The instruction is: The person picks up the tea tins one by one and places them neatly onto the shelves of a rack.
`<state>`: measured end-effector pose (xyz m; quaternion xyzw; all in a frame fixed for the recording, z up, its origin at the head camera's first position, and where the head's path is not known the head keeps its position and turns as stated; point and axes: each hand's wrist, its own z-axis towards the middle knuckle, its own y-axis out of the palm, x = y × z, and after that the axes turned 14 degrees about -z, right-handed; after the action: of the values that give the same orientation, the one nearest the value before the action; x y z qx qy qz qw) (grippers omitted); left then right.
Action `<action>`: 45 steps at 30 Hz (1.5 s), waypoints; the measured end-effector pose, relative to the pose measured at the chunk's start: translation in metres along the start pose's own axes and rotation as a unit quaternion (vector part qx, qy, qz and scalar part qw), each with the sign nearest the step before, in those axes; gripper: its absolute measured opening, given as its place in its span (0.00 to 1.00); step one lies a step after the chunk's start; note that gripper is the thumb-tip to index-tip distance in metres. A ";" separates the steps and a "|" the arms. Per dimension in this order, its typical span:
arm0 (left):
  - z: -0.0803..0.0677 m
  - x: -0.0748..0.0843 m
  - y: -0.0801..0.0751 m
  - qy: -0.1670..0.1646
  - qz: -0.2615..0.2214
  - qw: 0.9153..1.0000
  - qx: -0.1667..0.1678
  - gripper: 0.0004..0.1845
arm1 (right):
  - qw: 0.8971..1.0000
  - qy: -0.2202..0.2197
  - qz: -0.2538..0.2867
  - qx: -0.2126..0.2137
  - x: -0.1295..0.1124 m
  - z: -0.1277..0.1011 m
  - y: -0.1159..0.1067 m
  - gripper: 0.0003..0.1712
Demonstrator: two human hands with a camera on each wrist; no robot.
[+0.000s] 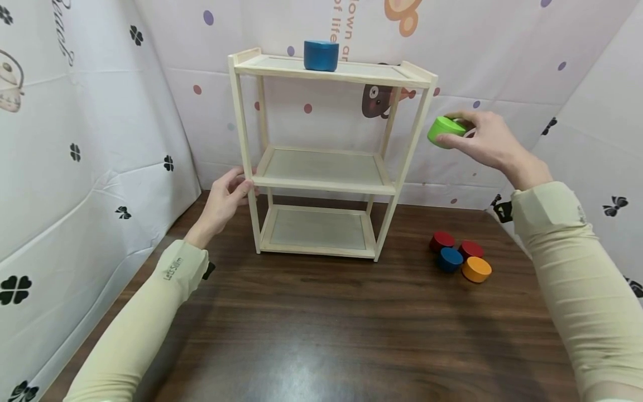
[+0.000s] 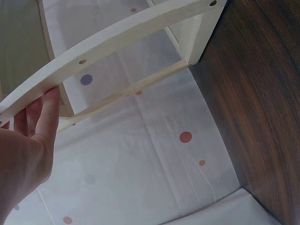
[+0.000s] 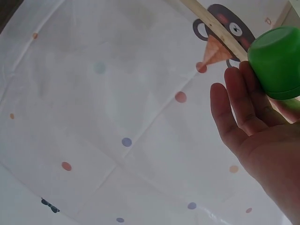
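My right hand [image 1: 484, 139] pinches a small round green tin [image 1: 446, 132] in the air, right of the wooden shelf rack [image 1: 321, 185]. In the right wrist view the green tin [image 3: 276, 63] sits between thumb and fingers, the other fingers spread loosely. My left hand [image 1: 224, 198] grips the rack's left front post at the middle shelf; in the left wrist view its fingers [image 2: 47, 115] go behind the pale wooden bar [image 2: 108, 44]. On the top shelf stands a blue tin [image 1: 321, 56].
On the dark wooden table [image 1: 311, 312], right of the rack, several tins are grouped: a blue tin [image 1: 449, 259], an orange tin [image 1: 476, 269], and two red ones, the rear red tin [image 1: 442, 240] farthest back. A patterned white cloth [image 1: 211, 100] hangs behind and at both sides.
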<state>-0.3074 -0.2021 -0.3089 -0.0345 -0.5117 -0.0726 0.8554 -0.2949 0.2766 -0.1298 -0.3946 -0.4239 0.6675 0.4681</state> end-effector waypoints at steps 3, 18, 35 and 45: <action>0.000 0.000 0.000 0.000 0.000 1.000 -0.001 0.23 | 1.000 0.000 0.005 0.012 0.000 0.003 -0.005 0.35; 0.001 0.002 0.000 0.002 0.006 1.000 -0.002 0.23 | 0.999 0.016 0.020 0.023 -0.007 0.011 -0.030 0.37; 0.000 0.000 0.000 0.001 0.006 1.000 -0.001 0.23 | 0.997 0.034 0.033 0.064 -0.020 0.026 -0.070 0.36; 0.000 -0.001 -0.001 0.001 0.007 1.000 0.001 0.23 | 0.996 0.046 0.036 0.066 -0.033 0.033 -0.082 0.34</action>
<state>-0.3075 -0.2031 -0.3096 -0.0372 -0.5109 -0.0667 0.8563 -0.2933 0.2551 -0.0378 -0.4083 -0.3420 0.6917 0.4877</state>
